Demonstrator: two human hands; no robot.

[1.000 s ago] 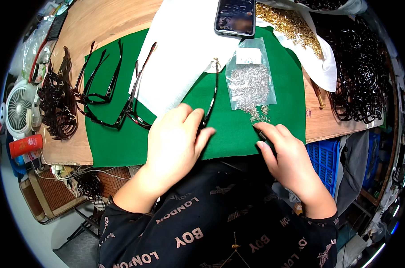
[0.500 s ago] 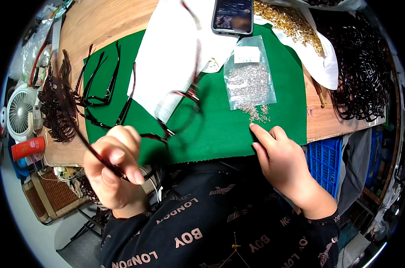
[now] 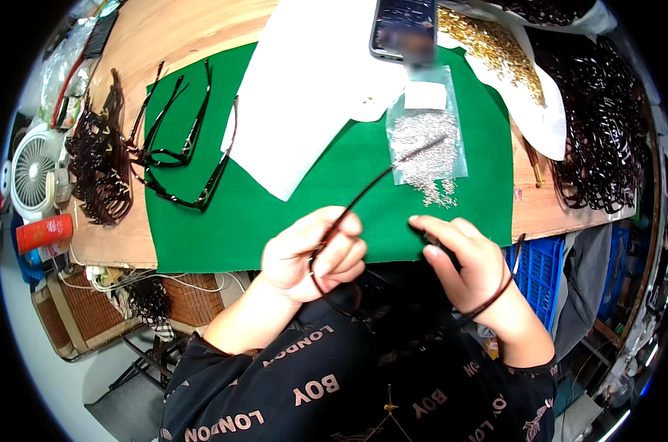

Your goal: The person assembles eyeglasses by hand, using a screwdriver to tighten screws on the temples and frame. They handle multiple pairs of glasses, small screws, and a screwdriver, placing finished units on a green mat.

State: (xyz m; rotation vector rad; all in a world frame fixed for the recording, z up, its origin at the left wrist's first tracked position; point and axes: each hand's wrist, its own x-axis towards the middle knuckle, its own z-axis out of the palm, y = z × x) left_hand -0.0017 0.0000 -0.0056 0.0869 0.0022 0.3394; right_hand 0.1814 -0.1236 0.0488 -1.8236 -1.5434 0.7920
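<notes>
Probably an eyewear workshop, frame piles (image 3: 599, 125), bagged screws (image 3: 424, 147), green mat (image 3: 275, 214)

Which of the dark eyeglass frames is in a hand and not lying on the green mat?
The dark eyeglass frame held in the left hand, with one temple slanting up toward the bag of small metal parts. The other frames lie flat at the mat's left side, untouched.

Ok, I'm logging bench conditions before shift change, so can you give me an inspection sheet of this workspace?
Surface: green mat on a wooden bench.
Job's things: dark eyeglass frame; clear bag of small silver parts, some spilled.
Clutter: finished glasses, white paper, phone, brass parts, dark frame piles.
Hands: left hand grips the frame; right hand pinches something small.
Cables: wires under the bench edge.
Surroundings: small fan, blue crate.
</notes>
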